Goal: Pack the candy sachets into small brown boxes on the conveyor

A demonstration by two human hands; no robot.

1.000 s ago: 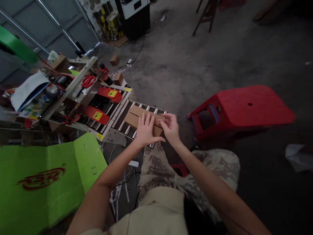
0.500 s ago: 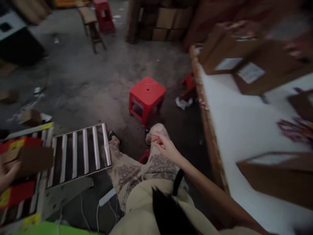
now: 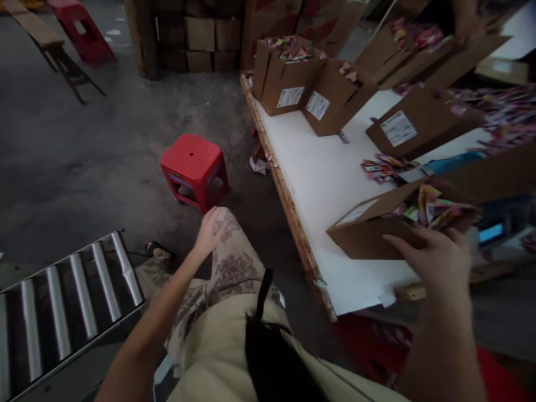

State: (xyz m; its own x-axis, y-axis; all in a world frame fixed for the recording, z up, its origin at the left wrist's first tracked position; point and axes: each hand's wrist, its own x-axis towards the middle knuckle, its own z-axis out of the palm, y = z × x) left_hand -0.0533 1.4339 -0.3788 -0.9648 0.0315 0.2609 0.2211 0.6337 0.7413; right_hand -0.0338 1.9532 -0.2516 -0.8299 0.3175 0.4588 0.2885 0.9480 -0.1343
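Note:
My right hand (image 3: 444, 254) is at the near wall of an open cardboard box (image 3: 372, 229), its thumb against the outside and its fingers over the rim. Small colourful packets (image 3: 431, 206) fill the box, which leans on the white table (image 3: 318, 187). The far part of the box is hard to make out. Above my trouser knee, my left hand (image 3: 208, 231) hangs with loosely extended fingers and holds nothing visible. Beyond the knee stands a red plastic stool (image 3: 192, 159).
More labelled cardboard boxes (image 3: 293, 81) with packets stand along the table. Loose packets (image 3: 383, 167) lie beside them. A roller conveyor (image 3: 79, 298) is at lower left. Another person's hand (image 3: 467, 25) is near the far boxes. A wooden bench (image 3: 37, 28) stands at upper left.
The view has turned right. My left hand has let go of the small cardboard box on the conveyor and come above my knee. My right hand has moved from my leg to the packet-filled box.

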